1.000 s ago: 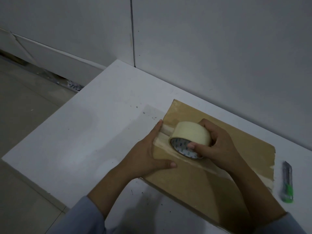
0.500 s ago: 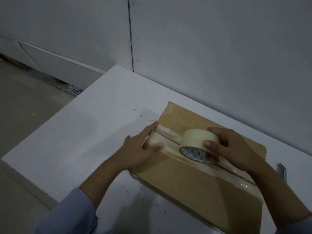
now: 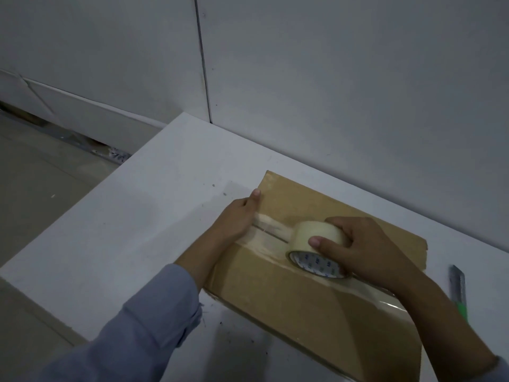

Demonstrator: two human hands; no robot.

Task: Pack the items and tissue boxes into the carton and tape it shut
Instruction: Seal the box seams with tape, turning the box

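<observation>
A closed brown carton (image 3: 316,293) lies flat on the white table (image 3: 143,230), flaps shut, so its contents are hidden. A strip of pale tape (image 3: 271,226) runs along its middle seam. My right hand (image 3: 366,249) grips the tape roll (image 3: 316,244), which rests on the carton top over the seam. My left hand (image 3: 238,217) lies flat on the carton's left end and presses the tape's start over the edge.
A utility knife (image 3: 459,292) with a green end lies on the table to the right of the carton. A grey wall rises right behind the table. The table's left edge drops to a tiled floor (image 3: 33,194).
The roll has travelled right along the seam, leaving more tape behind it. My left hand has slid to the carton's left end, over the tape's start.
</observation>
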